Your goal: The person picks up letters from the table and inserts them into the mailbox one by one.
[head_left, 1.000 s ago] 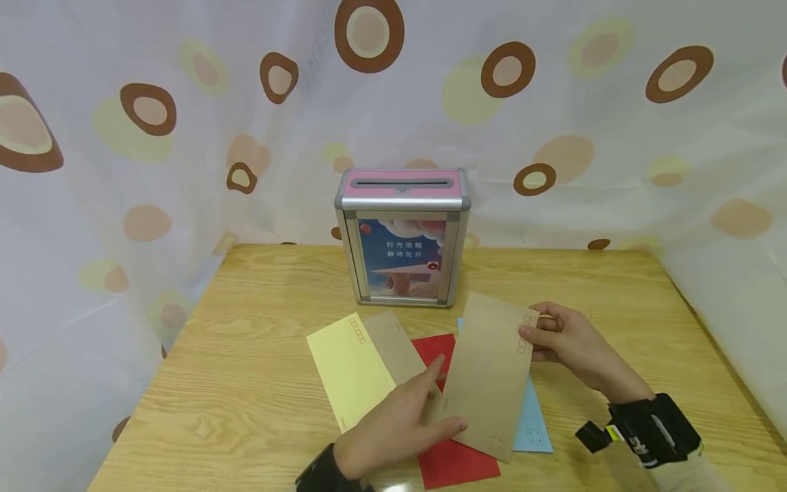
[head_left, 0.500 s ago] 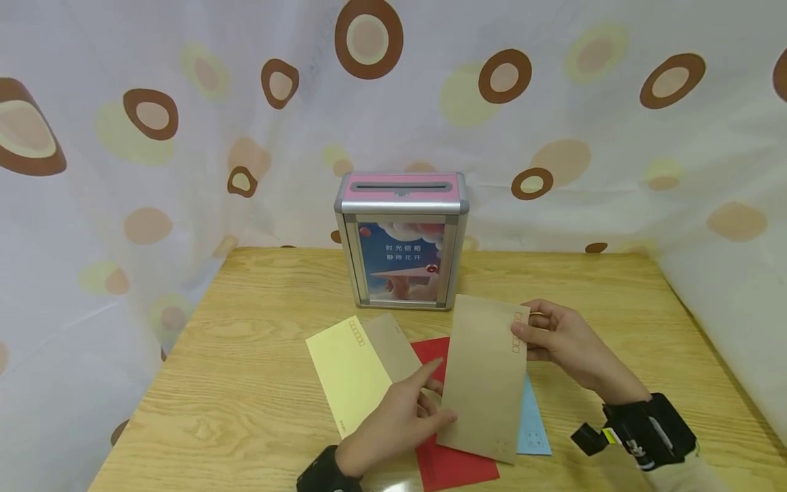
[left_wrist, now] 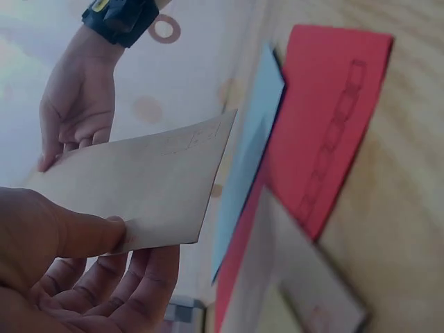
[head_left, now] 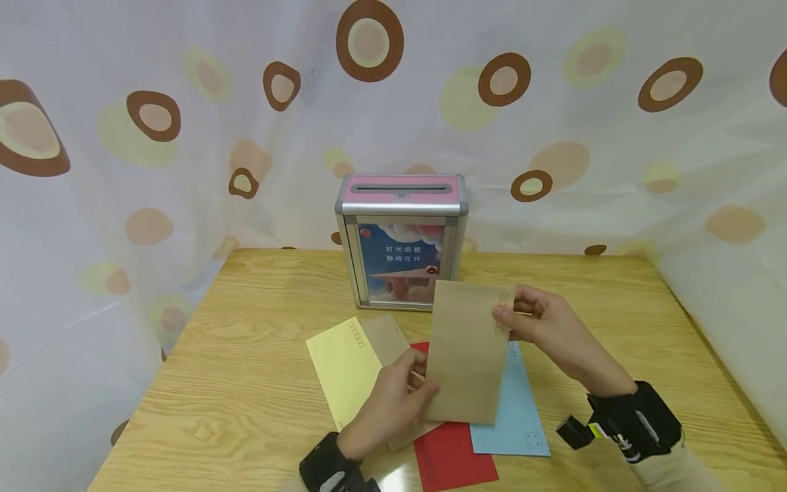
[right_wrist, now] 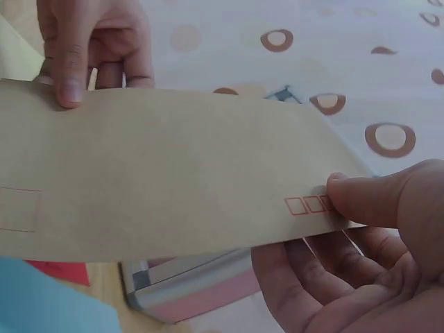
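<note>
A brown kraft envelope (head_left: 468,355) with red postcode squares is held up in front of the pink-topped mailbox (head_left: 402,253). My right hand (head_left: 553,331) pinches its upper right edge, thumb on the front and fingers behind. At the lower left edge my left hand (head_left: 396,396) pinches it too; the left wrist view shows that thumb (left_wrist: 94,232) on the paper with fingers curled beneath. Below it on the table lie a red envelope (head_left: 455,458), a light blue envelope (head_left: 522,410), a yellow envelope (head_left: 347,369) and a second brown envelope (head_left: 387,338), partly hidden and overlapping.
The mailbox stands at the back middle of the wooden table (head_left: 246,369), its slot (head_left: 402,188) facing up. A patterned cloth (head_left: 215,137) hangs behind and along both sides. Black camera straps (head_left: 636,420) sit on both wrists.
The brown envelope has risen and shifted left, now overlapping the mailbox's lower right corner in the head view. My left thumb and fingers have closed on its left edge. More of the blue envelope shows.
</note>
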`<action>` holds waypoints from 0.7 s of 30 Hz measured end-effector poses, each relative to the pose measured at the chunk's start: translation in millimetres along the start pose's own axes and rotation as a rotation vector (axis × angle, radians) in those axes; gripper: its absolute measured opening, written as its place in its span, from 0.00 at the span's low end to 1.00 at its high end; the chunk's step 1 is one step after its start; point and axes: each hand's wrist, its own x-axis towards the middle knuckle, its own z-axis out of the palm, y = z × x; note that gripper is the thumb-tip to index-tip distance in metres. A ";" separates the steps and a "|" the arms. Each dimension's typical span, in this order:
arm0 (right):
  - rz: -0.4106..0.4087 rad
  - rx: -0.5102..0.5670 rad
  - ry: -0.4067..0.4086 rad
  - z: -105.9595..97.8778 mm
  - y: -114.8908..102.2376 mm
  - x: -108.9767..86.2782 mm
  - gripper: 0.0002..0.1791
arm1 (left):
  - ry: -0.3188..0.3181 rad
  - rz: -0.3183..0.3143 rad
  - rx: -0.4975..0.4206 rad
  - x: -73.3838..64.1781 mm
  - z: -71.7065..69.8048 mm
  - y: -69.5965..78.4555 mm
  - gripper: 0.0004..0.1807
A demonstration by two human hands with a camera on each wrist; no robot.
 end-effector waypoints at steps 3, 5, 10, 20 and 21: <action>-0.060 -0.054 0.016 4.6 -10.5 1.8 0.18 | 0.041 0.022 0.025 6.4 -9.1 3.6 0.12; -0.103 -0.097 0.027 8.1 -17.5 2.5 0.17 | 0.075 0.042 0.037 11.1 -16.0 7.3 0.12; -0.205 -0.177 0.029 19.9 -33.4 6.2 0.17 | 0.157 0.094 0.049 23.2 -32.6 22.7 0.13; -0.339 -0.226 0.076 30.0 -73.0 24.1 0.20 | 0.290 0.308 0.155 47.6 -69.8 63.3 0.16; -0.365 -0.217 0.076 29.6 -77.7 26.5 0.20 | 0.303 0.327 0.169 49.8 -73.9 66.5 0.16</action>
